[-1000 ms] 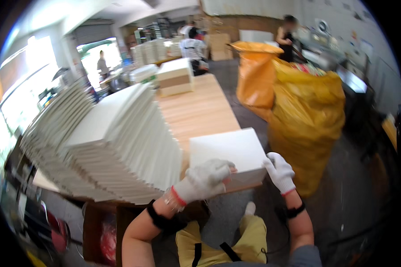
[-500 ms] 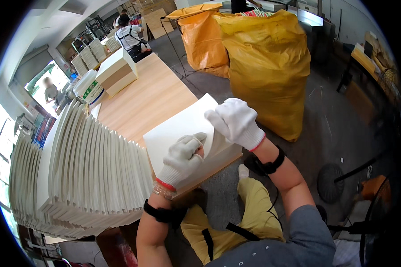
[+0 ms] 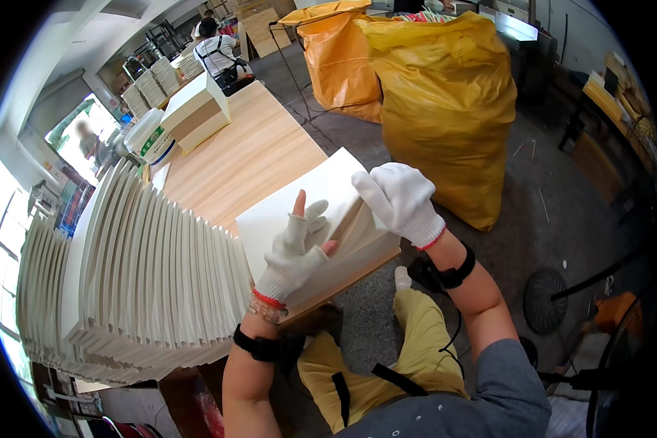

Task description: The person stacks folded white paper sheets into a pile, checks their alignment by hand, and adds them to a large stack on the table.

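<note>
A thick stack of white paper sheets (image 3: 264,220) lies at the near end of the wooden table, between my hands. My right hand (image 3: 401,203), in a white knit glove, is closed on the right edge of the upper sheets. That edge is bent up, leaving a gap over the sheets below. Over the stack's near left part is my left hand (image 3: 299,248), gloved with the thumb and one fingertip bare. Its fingers are spread, and no sheet shows between them. Whether it touches the paper I cannot tell.
Many folded white paper bundles (image 3: 153,277) stand packed in rows on the left. Farther along the table (image 3: 248,146) are a white tub (image 3: 150,139) and a paper block (image 3: 197,113). Large yellow sacks (image 3: 445,117) stand beyond the right side. A person (image 3: 219,55) sits at the back.
My left hand's fingers have spread from a curled pose. My right hand has shifted slightly right and down with the sheet edge, and the gap beneath it is wider.
</note>
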Tool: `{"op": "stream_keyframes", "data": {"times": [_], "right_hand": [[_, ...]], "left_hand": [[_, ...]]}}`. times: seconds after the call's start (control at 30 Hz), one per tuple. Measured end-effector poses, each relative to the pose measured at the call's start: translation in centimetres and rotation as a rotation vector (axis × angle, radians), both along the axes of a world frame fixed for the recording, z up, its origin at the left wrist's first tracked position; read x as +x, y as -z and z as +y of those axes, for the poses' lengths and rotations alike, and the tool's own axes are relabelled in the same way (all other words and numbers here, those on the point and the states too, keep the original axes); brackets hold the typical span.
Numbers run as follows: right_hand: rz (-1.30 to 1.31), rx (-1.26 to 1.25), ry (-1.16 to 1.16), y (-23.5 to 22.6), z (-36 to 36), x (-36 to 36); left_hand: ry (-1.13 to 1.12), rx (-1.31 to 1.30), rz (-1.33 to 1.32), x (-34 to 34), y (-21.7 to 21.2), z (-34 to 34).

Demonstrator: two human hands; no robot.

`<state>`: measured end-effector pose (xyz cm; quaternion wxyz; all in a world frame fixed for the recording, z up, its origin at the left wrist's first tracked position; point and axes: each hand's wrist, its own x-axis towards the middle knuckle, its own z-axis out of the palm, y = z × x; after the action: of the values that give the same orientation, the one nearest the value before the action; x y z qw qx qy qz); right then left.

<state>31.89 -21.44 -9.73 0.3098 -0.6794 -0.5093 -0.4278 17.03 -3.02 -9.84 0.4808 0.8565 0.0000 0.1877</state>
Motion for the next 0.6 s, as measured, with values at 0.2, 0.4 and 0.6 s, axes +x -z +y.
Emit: {"op": "stream_keyframes", "data": {"times": [0.2,0.4,0.6], "right_hand": [[-0.083,0.023,0.09,1.4,0.8,0.6],[-0.065,-0.008,0.086,1.3,0.3,0.8],[0.024,-0.005,-0.012,0.3,0.2,0.1]], "left_hand": [[0.157,0.291,-0.022,0.1,-0.7,0.9],[0.074,0.188,0.052,0.2,-0.5,0.4],[0.104,0.212,-0.076,0.4,0.1,0.9]]}}
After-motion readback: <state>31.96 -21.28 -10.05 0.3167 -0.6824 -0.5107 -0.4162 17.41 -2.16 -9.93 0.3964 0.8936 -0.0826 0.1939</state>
